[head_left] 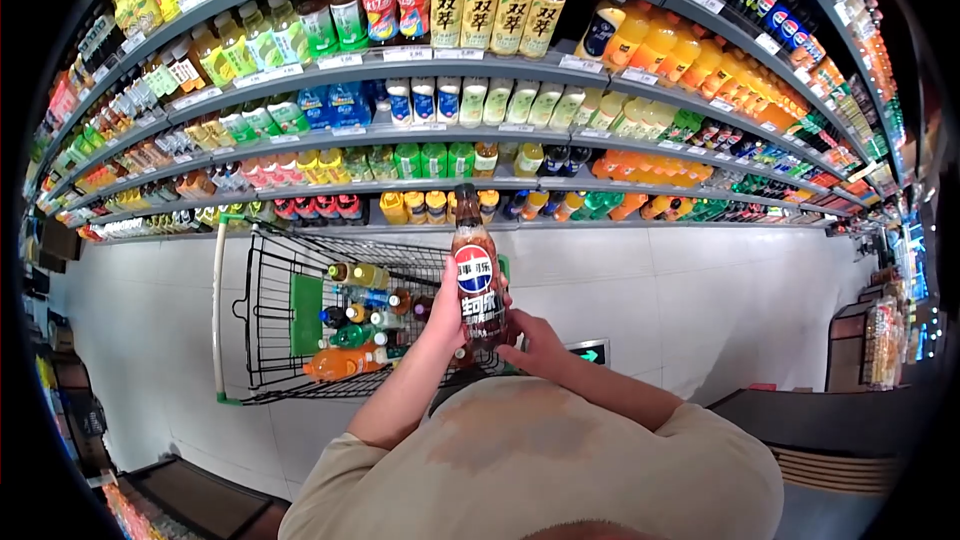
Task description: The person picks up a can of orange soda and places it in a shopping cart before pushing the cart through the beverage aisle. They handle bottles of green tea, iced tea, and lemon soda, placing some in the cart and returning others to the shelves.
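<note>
A dark cola bottle (476, 275) with a red, white and blue round logo stands nearly upright in front of my chest, its cap end toward the shelves. My left hand (446, 308) is wrapped round the bottle's left side, with fingertips showing at its right edge. Low on the right side, my right hand (535, 342) is curled against the bottle's base; some of its fingers are hidden. Behind and left of the bottle is a wire shopping cart (272, 345) with a green panel. Several bottles lie inside it, including a large orange soda bottle (345, 363).
Long shelves (400, 68) of bottled drinks curve across the far side, with price tags on their edges. Pale floor tiles (640, 275) lie between me and the shelves. A green arrow sign (590, 353) is on the floor at right. Dark display units (790, 430) stand at the near right.
</note>
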{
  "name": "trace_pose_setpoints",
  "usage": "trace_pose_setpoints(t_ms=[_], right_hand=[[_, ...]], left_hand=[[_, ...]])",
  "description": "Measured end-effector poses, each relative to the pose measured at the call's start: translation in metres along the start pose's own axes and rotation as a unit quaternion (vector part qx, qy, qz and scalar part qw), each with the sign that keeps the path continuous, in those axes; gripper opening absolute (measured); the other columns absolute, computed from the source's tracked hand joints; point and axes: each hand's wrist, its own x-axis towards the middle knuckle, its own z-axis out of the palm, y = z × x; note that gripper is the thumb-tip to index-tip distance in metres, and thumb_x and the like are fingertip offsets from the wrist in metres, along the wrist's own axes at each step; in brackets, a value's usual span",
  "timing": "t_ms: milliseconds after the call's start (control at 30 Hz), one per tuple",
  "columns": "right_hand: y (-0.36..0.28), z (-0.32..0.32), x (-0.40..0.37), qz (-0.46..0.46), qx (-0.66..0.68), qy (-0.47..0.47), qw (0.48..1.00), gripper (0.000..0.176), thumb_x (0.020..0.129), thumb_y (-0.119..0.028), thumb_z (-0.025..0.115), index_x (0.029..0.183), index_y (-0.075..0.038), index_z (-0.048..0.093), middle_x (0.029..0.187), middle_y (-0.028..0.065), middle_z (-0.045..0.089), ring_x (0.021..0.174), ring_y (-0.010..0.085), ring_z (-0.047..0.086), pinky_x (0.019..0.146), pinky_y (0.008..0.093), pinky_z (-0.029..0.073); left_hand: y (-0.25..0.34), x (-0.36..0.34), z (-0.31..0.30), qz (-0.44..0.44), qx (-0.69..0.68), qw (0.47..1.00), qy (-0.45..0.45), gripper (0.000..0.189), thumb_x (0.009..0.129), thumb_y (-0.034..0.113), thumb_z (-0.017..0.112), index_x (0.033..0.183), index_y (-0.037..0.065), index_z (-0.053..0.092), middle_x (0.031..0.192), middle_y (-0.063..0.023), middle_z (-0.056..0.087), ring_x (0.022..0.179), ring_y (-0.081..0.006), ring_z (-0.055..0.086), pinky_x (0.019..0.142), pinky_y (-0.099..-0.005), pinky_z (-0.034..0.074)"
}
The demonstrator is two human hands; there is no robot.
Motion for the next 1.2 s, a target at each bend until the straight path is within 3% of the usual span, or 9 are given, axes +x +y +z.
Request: trace_pose_setpoints(t_ms=[367, 633, 833, 1000, 1200], right_hand=[[0.006, -0.063, -0.025, -0.024, -0.017, 0.005, 1.000, 0.035, 0.081, -0.024, 0.076, 0.105, -0.003, 0.063, 0.081, 0.0091, 0.066, 0.073, 0.0221, 0.063, 0.071, 0.0345, 0.052], [0.032, -0.155, -0.088, -0.052, -0.094, 0.045, 0.993, 0.035, 0.081, -0.026, 0.076, 0.104, -0.004, 0.063, 0.082, 0.0102, 0.066, 0.075, 0.0249, 0.066, 0.071, 0.0364, 0.054], [0.059, -0.225, -0.139, -0.056, -0.083, 0.097, 0.990, 0.034, 0.080, -0.026, 0.076, 0.102, -0.005, 0.063, 0.079, 0.0095, 0.065, 0.073, 0.0276, 0.065, 0.068, 0.0387, 0.053], [0.069, -0.293, -0.184, -0.101, -0.200, 0.182, 0.957, 0.036, 0.079, -0.030, 0.076, 0.105, -0.008, 0.066, 0.079, 0.0072, 0.067, 0.073, 0.0276, 0.065, 0.066, 0.0397, 0.052], [0.084, -0.339, -0.227, -0.122, -0.243, 0.278, 0.921, 0.033, 0.075, -0.030, 0.079, 0.098, -0.009, 0.069, 0.076, 0.0056, 0.066, 0.071, 0.0261, 0.065, 0.063, 0.0393, 0.052]], left_hand=[[-0.046, 0.031, 0.032, 0.006, 0.020, 1.000, -0.014, 0.074, 0.101, 0.067, 0.024, 0.124, 0.003, 0.053, 0.104, -0.0142, 0.066, 0.088, -0.0285, 0.069, 0.072, -0.0454, 0.062], [-0.125, 0.074, 0.108, -0.024, 0.059, 0.998, -0.025, 0.082, 0.098, 0.074, 0.020, 0.117, 0.003, 0.058, 0.101, -0.0126, 0.067, 0.085, -0.0270, 0.070, 0.069, -0.0429, 0.062], [-0.189, 0.119, 0.167, -0.028, 0.121, 0.991, -0.042, 0.079, 0.099, 0.071, 0.020, 0.118, 0.003, 0.056, 0.103, -0.0105, 0.065, 0.088, -0.0256, 0.069, 0.070, -0.0420, 0.062], [-0.245, 0.163, 0.215, -0.039, 0.136, 0.986, -0.091, 0.077, 0.099, 0.071, 0.021, 0.121, 0.006, 0.055, 0.102, -0.0113, 0.066, 0.087, -0.0263, 0.070, 0.068, -0.0412, 0.062], [-0.295, 0.193, 0.265, -0.056, 0.160, 0.974, -0.148, 0.075, 0.099, 0.071, 0.025, 0.123, 0.006, 0.054, 0.102, -0.0109, 0.065, 0.085, -0.0250, 0.070, 0.062, -0.0386, 0.062]])
